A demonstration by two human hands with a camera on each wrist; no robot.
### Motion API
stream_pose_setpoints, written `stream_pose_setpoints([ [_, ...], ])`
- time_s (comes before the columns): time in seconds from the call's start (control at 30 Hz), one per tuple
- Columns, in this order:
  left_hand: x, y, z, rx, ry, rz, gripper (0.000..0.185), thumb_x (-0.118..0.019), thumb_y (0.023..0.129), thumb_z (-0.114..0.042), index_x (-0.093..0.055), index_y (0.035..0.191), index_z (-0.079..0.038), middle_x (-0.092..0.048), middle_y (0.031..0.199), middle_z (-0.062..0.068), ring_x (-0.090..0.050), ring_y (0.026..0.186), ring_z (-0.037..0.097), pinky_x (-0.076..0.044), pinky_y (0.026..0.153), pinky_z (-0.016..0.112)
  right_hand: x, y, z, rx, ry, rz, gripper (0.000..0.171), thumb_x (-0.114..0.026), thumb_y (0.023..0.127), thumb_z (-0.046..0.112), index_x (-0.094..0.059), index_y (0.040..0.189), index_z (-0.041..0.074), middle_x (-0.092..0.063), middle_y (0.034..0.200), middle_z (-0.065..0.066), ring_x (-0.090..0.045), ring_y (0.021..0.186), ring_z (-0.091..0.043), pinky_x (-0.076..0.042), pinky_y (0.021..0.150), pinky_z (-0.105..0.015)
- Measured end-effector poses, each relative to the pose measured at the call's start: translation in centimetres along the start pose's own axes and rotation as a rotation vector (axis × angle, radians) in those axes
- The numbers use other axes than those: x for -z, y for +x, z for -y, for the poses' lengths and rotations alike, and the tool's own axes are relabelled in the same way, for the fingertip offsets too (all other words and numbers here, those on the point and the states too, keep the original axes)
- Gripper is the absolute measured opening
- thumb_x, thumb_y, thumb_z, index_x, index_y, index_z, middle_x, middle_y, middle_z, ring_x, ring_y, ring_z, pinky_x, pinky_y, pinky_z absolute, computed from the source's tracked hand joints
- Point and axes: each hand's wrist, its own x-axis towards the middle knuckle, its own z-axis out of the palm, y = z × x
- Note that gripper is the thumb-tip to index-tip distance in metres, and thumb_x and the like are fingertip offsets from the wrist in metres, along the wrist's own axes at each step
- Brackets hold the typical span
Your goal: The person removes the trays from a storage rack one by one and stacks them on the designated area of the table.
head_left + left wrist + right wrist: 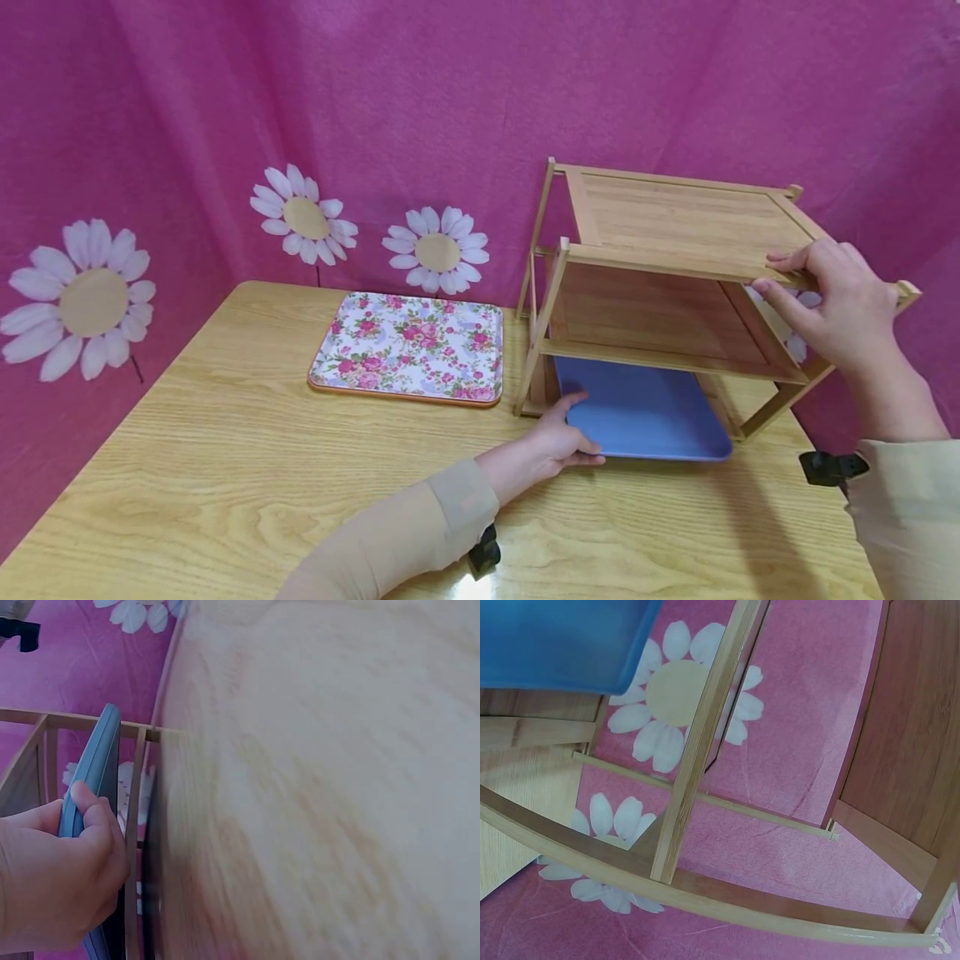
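Note:
A blue tray (645,412) sits partway inside the lowest level of a two-tier wooden rack (675,221), its front edge sticking out toward me. At the tray's front left corner my left hand (558,437) grips the rim; the left wrist view shows thumb and fingers on either side of the tray (94,769). My right hand (843,304) holds the front rail of the top shelf near its right end. In the right wrist view that hand is out of sight, while the rack's side frame (686,772) and part of the blue tray (562,645) appear.
Left of the rack, a floral tray (412,348) with an orange edge lies on the wooden table (337,492). Behind everything hangs a magenta cloth (420,100) printed with white daisies. The rack stands near the table's right edge.

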Motion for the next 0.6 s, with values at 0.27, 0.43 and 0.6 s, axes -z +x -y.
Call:
stream_pose_setpoints([
  [0.27, 0.6, -0.7, -0.1, 0.003, 0.012, 0.023, 0.080, -0.051, 0.077, 0.028, -0.041, 0.141, -0.018, -0.029, 0.134, 0.025, -0.054, 0.068, 0.025, -0.057, 0.073, 0.038, 0.0, 0.0, -0.1, 0.005, 0.005, -0.004, 0.045, -0.070, 0.082, 0.044, -0.064, 0.093, 0.000, -0.039, 0.101, 0.049, -0.031, 0.091, 0.019, -0.024, 0.064, -0.016],
  [0.43, 0.9, -1.5, 0.0, 0.021, 0.025, 0.024, 0.078, -0.051, 0.078, 0.028, -0.043, 0.140, -0.019, -0.020, 0.144, 0.024, -0.054, 0.070, 0.025, -0.057, 0.073, 0.038, -0.1, 0.0, -0.2, 0.010, 0.006, -0.004, 0.046, -0.070, 0.082, 0.045, -0.064, 0.093, 0.000, -0.040, 0.102, 0.049, -0.030, 0.090, 0.019, -0.024, 0.064, -0.015],
  [0.6, 1.2, -2.4, 0.1, 0.032, 0.028, 0.035, 0.078, -0.048, 0.078, 0.029, -0.043, 0.140, -0.018, -0.020, 0.142, 0.026, -0.051, 0.069, 0.023, -0.057, 0.075, 0.039, 0.0, -0.1, -0.1, -0.001, -0.006, 0.005, 0.043, -0.071, 0.082, 0.042, -0.064, 0.094, 0.001, -0.040, 0.102, 0.048, -0.030, 0.089, 0.019, -0.023, 0.063, -0.016],
])
